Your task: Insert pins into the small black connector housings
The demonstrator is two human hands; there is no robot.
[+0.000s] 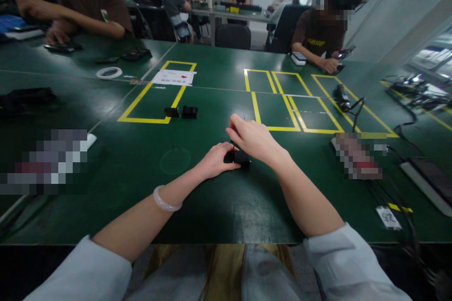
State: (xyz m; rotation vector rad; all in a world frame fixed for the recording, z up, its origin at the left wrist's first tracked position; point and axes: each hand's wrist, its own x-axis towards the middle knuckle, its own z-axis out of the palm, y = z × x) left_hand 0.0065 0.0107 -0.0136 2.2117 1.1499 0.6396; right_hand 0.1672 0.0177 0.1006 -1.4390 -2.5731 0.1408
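My left hand (218, 160) rests on the green table with its thumb and fingers around a small black box-shaped block (242, 159). Just above, my right hand (252, 137) is closed in a pinch, the back of the hand turned up. A thin dark line shows below its fingertips, too small to name, and the pinched thing is hidden. Farther out on the table lie two small black parts: a flat-looking piece (172, 112) and a black block-like piece (189, 112) beside it.
Yellow tape outlines (141, 121) mark the green table (212, 211). A white tape ring (109, 73) and a paper sheet (174, 77) lie left of centre. Phone-like devices (425, 181) and cables (397, 207) are at right. Co-workers (318, 37) sit across the table.
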